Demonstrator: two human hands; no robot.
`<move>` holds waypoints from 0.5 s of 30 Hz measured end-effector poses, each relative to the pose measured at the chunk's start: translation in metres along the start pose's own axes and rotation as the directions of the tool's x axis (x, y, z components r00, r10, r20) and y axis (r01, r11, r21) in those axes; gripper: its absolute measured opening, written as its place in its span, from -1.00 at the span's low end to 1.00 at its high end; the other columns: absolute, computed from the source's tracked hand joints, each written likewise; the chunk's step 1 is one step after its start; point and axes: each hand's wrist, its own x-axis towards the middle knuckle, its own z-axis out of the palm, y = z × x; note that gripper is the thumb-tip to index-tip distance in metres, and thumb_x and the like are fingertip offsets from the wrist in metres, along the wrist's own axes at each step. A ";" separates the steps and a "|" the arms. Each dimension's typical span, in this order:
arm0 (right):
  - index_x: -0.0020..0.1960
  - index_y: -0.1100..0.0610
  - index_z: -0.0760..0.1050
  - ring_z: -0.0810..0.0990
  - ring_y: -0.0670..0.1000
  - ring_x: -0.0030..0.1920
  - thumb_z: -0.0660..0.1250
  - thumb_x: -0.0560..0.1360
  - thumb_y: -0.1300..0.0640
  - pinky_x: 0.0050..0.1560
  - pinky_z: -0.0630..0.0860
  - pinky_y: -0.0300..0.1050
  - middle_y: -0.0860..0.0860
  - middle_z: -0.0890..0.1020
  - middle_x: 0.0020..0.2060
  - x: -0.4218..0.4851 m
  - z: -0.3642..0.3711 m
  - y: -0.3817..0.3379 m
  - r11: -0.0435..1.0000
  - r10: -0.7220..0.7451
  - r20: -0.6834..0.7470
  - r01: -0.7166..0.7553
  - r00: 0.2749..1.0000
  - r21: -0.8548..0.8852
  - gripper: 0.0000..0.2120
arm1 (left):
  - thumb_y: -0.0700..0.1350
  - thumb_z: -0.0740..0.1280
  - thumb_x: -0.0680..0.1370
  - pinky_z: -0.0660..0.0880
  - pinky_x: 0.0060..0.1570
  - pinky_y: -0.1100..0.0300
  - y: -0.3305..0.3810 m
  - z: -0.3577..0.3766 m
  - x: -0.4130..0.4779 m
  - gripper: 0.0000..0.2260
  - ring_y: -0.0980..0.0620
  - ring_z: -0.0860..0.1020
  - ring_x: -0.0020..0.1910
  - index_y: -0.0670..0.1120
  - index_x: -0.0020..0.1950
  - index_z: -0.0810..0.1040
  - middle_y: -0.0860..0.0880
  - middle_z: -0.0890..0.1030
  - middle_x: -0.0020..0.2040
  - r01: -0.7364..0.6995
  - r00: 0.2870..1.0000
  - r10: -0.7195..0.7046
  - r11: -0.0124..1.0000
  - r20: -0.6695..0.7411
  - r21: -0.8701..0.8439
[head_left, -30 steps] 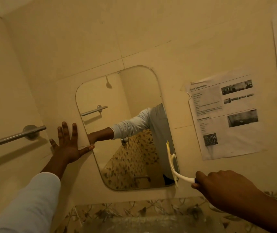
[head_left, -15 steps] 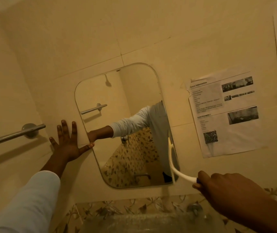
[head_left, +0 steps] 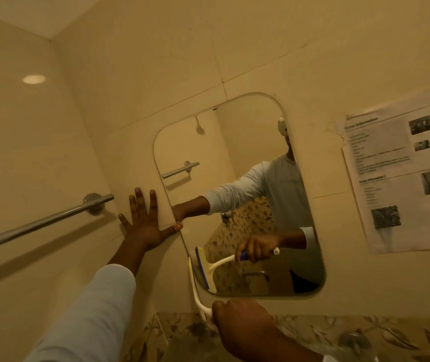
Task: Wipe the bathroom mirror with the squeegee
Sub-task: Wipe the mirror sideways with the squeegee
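A rounded rectangular mirror (head_left: 248, 158) hangs on the beige tiled wall. My right hand (head_left: 242, 327) is closed around the handle of a white squeegee (head_left: 194, 286), just below the mirror's lower edge. The squeegee's blade stands upright against the mirror's lower left edge. Its reflection shows a blue strip along the blade. My left hand (head_left: 143, 223) is spread flat on the wall left of the mirror, thumb tip touching the mirror's rim. The mirror reflects my arms and torso.
A chrome towel bar (head_left: 39, 226) runs along the left wall near my left hand. A printed paper notice (head_left: 401, 178) is stuck to the wall right of the mirror. A leaf-patterned tile band (head_left: 365, 333) runs below, with a tap partly visible at the bottom.
The squeegee has travelled from the mirror's lower right edge across to its lower left edge, my right hand moving left with it. The view has shifted. My left hand stays planted.
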 end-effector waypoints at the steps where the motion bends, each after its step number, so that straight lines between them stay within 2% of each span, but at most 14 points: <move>1: 0.27 0.12 0.52 0.66 0.21 0.07 0.26 0.69 0.10 -0.11 0.44 -0.02 0.13 0.67 0.15 0.007 0.001 -0.002 1.000 0.013 -0.016 -0.012 1.000 0.025 -0.80 | 0.65 0.10 0.22 -0.25 0.45 -0.47 0.000 0.001 0.001 0.20 -0.12 -0.56 0.50 0.15 0.47 -0.61 0.00 -0.68 0.44 0.003 1.000 -0.003 1.000 -0.004 0.004; 6: 0.32 0.13 0.53 0.70 0.19 0.12 0.25 0.71 0.10 -0.08 0.46 0.00 0.11 0.68 0.17 0.019 0.002 -0.001 0.999 0.035 -0.082 -0.031 0.996 0.043 -0.77 | 0.66 0.09 0.21 -0.23 0.45 -0.47 -0.002 0.004 0.004 0.20 -0.12 -0.56 0.50 0.14 0.48 -0.61 -0.01 -0.67 0.45 0.014 1.000 -0.013 1.000 -0.028 0.008; 12: 0.31 0.11 0.55 0.72 0.14 0.05 0.31 0.70 0.04 -0.13 0.49 -0.02 0.08 0.70 0.11 0.000 -0.002 0.010 0.999 0.051 -0.139 -0.049 0.989 0.021 -0.76 | 0.66 0.10 0.22 -0.24 0.44 -0.49 -0.003 0.005 0.004 0.19 -0.12 -0.55 0.51 0.16 0.48 -0.60 0.00 -0.66 0.46 -0.004 0.999 0.004 1.000 -0.039 0.004; 15: 0.26 0.08 0.55 0.71 0.11 -0.02 0.27 0.71 0.03 -0.19 0.47 -0.05 0.05 0.70 0.05 -0.017 -0.006 0.022 0.997 0.059 -0.190 -0.066 0.980 -0.030 -0.80 | 0.66 0.11 0.22 -0.24 0.44 -0.49 -0.004 0.005 0.004 0.20 -0.11 -0.56 0.50 0.16 0.48 -0.59 0.00 -0.66 0.46 -0.002 0.999 0.002 1.000 -0.038 0.005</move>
